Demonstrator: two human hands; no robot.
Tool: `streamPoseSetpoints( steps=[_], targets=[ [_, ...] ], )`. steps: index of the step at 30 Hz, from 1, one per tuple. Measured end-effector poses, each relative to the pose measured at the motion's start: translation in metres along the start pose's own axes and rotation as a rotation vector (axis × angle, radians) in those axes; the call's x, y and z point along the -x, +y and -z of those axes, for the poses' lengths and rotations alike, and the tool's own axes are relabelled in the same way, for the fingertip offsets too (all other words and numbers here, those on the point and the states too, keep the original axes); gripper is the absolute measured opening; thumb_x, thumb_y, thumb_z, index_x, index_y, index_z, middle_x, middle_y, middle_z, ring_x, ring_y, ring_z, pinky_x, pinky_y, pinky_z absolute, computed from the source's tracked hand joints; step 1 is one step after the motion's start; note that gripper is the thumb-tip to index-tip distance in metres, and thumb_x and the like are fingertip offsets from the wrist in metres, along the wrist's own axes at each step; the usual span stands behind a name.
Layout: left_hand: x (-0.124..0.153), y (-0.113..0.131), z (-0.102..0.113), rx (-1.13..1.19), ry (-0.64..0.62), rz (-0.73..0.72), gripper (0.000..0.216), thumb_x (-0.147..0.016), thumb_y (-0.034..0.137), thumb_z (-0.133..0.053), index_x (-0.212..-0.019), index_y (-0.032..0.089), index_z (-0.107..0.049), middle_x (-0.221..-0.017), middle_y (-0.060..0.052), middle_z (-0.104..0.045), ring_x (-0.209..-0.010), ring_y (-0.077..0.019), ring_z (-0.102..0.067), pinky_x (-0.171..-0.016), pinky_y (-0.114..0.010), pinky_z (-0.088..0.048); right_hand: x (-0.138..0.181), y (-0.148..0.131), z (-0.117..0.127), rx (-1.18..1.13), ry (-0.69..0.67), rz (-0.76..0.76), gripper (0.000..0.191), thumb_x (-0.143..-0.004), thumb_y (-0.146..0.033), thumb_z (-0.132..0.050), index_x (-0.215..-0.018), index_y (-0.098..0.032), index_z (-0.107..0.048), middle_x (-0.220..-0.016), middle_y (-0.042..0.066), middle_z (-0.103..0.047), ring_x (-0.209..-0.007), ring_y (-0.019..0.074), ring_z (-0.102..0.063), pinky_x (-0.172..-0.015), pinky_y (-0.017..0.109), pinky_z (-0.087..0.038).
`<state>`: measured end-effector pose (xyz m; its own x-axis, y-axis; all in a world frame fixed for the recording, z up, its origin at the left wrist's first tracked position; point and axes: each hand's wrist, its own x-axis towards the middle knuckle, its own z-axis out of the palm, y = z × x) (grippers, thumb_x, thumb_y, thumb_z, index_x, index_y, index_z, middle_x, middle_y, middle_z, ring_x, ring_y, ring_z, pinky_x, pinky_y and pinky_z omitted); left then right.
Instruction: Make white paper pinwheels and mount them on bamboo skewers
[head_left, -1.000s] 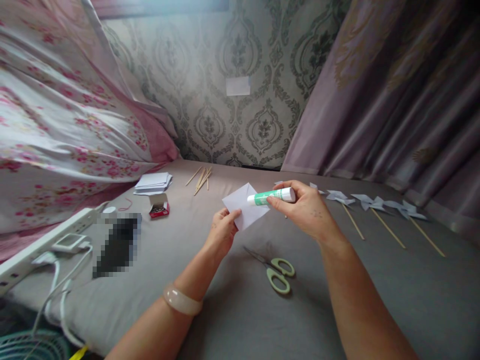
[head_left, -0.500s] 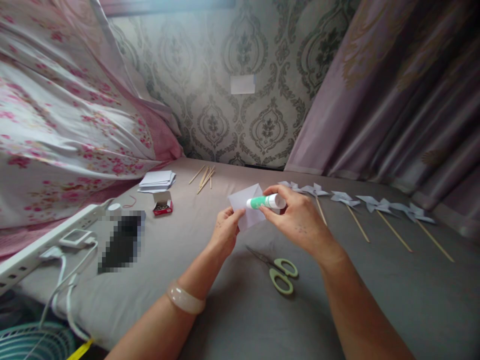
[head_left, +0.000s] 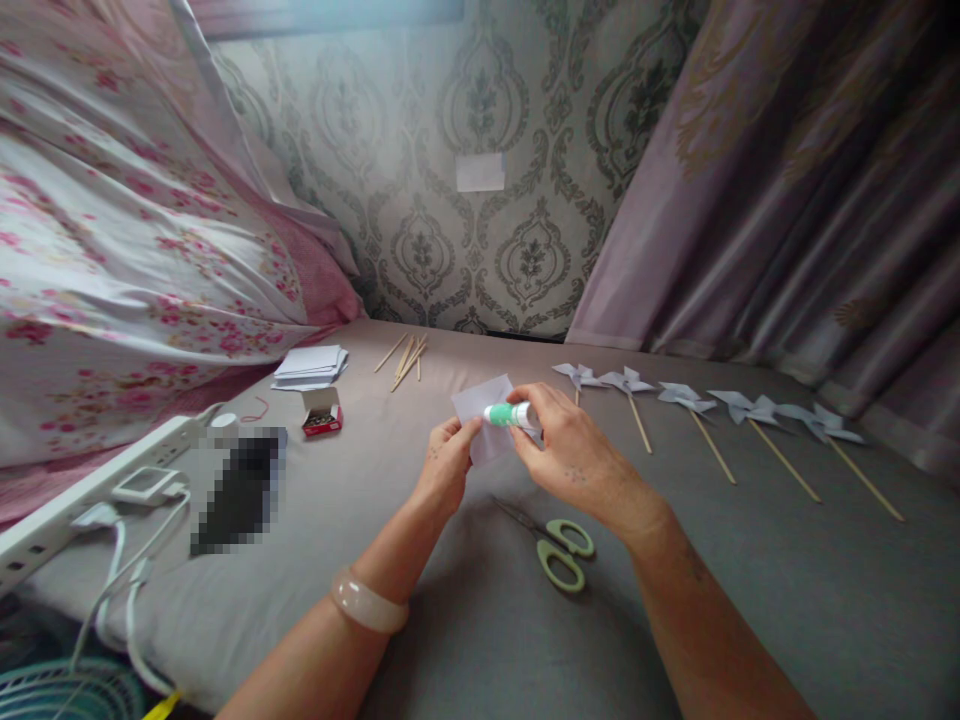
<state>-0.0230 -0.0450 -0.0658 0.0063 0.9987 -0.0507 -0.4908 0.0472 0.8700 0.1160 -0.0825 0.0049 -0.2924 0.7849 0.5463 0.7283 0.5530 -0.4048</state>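
Observation:
My left hand pinches the lower left edge of a white paper piece, held up above the grey sheet. In my right hand is a green and white glue stick, lying nearly level with its left end over the paper. Whether its tip touches the paper I cannot tell. Below my hands lie scissors with pale green handles, blades toward the upper left. To the right, several white paper pinwheels on wooden sticks rest in a row.
Several loose wooden sticks lie at the back, left of the paper. Nearby are a stack of white paper and a small red box of tiny pieces. A power strip with white cables runs along the left edge, beside a blurred dark object.
My right hand has moved slightly left and down with the glue stick, which now covers a different part of the paper. The left hand keeps its hold, and the view has shifted a little.

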Motion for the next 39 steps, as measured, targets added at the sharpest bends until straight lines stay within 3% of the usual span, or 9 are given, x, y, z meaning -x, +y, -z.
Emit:
streamPoseSetpoints(
  steps=[9,15,22,31,39],
  targets=[
    [-0.001,0.003,0.002,0.0,0.045,-0.038,0.03,-0.056,0.034,-0.078,-0.076,0.012,-0.07,-0.064,-0.004,-0.069,-0.055,-0.0132,-0.059,-0.058,-0.024,-0.044,-0.001,0.001,-0.009,-0.012,0.063,-0.02,0.018,-0.084,-0.012,-0.057,-0.102,-0.017,-0.057,-0.101,0.01,-0.063,-0.087,0.0218,-0.062,-0.072,0.033,-0.051],
    [-0.002,0.005,0.002,0.006,0.083,-0.032,0.03,-0.054,0.033,-0.078,-0.074,0.013,-0.069,-0.062,-0.002,-0.068,-0.052,-0.012,-0.057,-0.054,-0.023,-0.042,-0.003,0.002,-0.016,0.021,0.195,-0.03,0.015,-0.082,-0.019,-0.065,-0.097,-0.016,-0.062,-0.095,0.01,-0.068,-0.087,0.0243,-0.065,-0.078,0.035,-0.049],
    [-0.002,0.006,0.002,-0.005,0.102,-0.023,0.026,-0.055,0.032,-0.075,-0.072,0.014,-0.068,-0.06,-0.001,-0.066,-0.05,-0.0116,-0.053,-0.052,-0.023,-0.039,-0.005,0.006,-0.016,-0.015,0.262,-0.077,0.02,-0.079,-0.027,-0.073,-0.091,-0.016,-0.063,-0.084,0.007,-0.07,-0.077,0.022,-0.066,-0.07,0.032,-0.049],
    [-0.004,0.004,0.005,-0.036,0.113,-0.027,0.022,-0.058,0.033,-0.073,-0.069,0.015,-0.066,-0.055,0.001,-0.059,-0.049,-0.0113,-0.049,-0.052,-0.024,-0.035,-0.003,0.011,-0.006,-0.022,0.065,-0.019,0.018,-0.085,-0.022,-0.063,-0.103,-0.02,-0.058,-0.099,0.008,-0.067,-0.087,0.0222,-0.065,-0.071,0.032,-0.049],
    [-0.003,0.005,0.005,-0.074,0.102,-0.04,0.021,-0.059,0.032,-0.072,-0.068,0.016,-0.064,-0.055,0.002,-0.056,-0.048,-0.0103,-0.045,-0.051,-0.024,-0.033,-0.002,0.012,0.003,-0.023,-0.087,0.053,0.026,-0.084,-0.006,-0.057,-0.105,-0.022,-0.059,-0.109,0.006,-0.066,-0.104,0.0227,-0.06,-0.088,0.038,-0.048]
  ],
)
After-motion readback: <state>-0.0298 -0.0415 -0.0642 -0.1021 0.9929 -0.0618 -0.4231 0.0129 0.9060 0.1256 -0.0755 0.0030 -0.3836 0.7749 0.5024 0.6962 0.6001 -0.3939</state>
